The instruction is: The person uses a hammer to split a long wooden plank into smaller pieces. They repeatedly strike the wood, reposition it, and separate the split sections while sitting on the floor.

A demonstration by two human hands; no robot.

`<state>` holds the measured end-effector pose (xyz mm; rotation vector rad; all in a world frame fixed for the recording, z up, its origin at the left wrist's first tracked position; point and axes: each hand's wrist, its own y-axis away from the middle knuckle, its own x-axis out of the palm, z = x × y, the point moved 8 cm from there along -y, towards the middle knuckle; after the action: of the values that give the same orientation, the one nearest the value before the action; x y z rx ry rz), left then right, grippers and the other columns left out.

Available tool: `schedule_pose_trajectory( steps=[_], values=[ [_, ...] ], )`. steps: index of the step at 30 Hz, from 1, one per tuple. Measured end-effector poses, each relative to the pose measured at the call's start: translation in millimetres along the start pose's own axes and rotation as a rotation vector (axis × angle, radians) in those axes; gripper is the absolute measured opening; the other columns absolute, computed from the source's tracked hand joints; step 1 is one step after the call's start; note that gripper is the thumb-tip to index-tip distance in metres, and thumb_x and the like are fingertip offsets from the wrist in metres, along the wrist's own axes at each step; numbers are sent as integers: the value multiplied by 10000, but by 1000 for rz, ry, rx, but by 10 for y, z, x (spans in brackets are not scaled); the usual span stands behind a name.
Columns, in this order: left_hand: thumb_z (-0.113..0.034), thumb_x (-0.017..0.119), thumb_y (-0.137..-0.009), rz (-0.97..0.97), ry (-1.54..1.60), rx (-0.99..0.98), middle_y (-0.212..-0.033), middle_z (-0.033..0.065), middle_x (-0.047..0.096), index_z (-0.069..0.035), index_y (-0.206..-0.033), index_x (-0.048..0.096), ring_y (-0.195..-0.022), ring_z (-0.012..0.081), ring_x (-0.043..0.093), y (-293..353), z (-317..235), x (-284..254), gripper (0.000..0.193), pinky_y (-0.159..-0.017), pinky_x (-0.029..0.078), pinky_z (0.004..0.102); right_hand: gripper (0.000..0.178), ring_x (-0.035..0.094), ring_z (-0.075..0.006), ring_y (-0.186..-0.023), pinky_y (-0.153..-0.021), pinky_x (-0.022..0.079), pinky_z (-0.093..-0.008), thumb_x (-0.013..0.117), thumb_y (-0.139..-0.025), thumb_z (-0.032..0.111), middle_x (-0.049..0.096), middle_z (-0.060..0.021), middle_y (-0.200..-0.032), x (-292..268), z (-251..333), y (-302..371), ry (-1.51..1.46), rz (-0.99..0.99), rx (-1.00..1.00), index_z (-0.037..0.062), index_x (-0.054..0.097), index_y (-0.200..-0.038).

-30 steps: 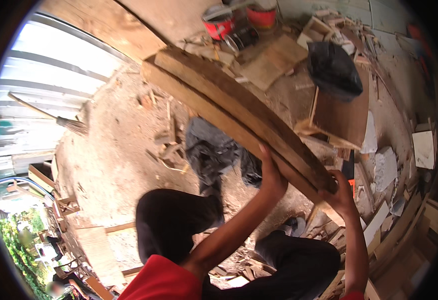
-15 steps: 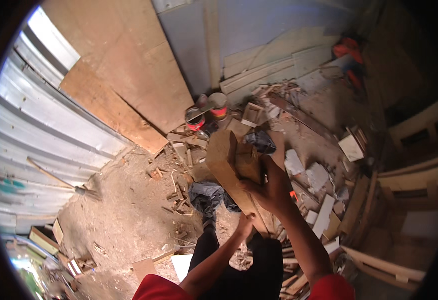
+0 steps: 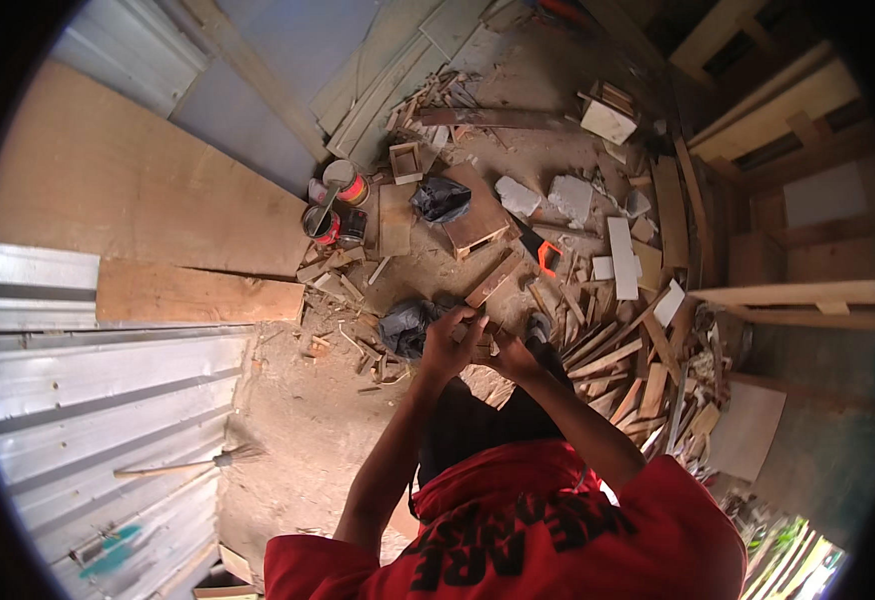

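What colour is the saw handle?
The saw handle is orange, showing best in the head view.

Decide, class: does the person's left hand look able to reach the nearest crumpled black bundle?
Probably yes: no obstacle shows between the left hand and the crumpled black bundle just left of it in the picture, though how far below it lies is unclear.

Light is uneven: the silvery corrugated metal wall on the left shows pale glare, and the slatted green-and-white opening at the near right is washed out. Left of centre, the brown dirt floor looks warmly lit, while the tall wooden shelving on the right sinks into shadow. Detail between the left hand and right hand is soft. Straight edges bow toward the black circular rim.
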<state>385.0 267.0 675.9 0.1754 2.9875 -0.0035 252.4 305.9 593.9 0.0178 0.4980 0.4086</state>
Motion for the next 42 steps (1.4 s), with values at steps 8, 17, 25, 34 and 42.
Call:
schedule_pose_trajectory(
  steps=[8, 17, 25, 34, 42],
  values=[
    [-92, 722, -884, 79, -90, 104, -790, 134, 660, 7, -888, 632, -694, 214, 653, 184, 63, 318, 133, -638, 492, 310, 712, 554, -293, -1259, -1040, 458, -378, 804, -830, 236, 562, -167, -1354, -159, -26, 380, -212, -60, 57, 29, 444, -1409],
    [-72, 558, -877, 162, -473, 201, -1141, 268, 544, 16, -1202, 528, -1065, 455, 524, 264, 29, 137, 338, -923, 433, 504, 384, 483, -355, -1293, -1092, 392, -440, 635, -907, 185, 565, -184, -1276, -491, 411, 161, 240, -185, -45, -41, 590, -1214],
    [-199, 593, -840, -55, -509, -90, -1234, 256, 536, -30, -1221, 555, -1151, 450, 526, 277, 216, -486, 419, -978, 426, 516, 264, 515, -353, -1230, -1055, 379, -541, 628, -791, 117, 633, -180, -1130, 285, 1004, -97, 890, 116, -469, -15, 665, -1016],
    [-432, 558, -912, -229, -882, -426, -887, 235, 702, -60, -949, 700, -842, 425, 689, 406, 191, -1173, 400, -733, 545, 516, 200, 687, -311, -758, -786, 512, -446, 678, -833, 250, 703, -151, -848, 993, 1109, -257, 700, 313, -365, 57, 700, -885],
    [-400, 540, -898, -261, -1007, -316, -799, 236, 696, -53, -833, 739, -763, 426, 694, 58, 251, -1335, 405, -727, 554, 508, 229, 696, -299, -732, -732, 494, -449, 642, -888, 304, 688, -107, -706, 1089, 995, -576, 886, 267, -358, 83, 694, -916]
  ],
)
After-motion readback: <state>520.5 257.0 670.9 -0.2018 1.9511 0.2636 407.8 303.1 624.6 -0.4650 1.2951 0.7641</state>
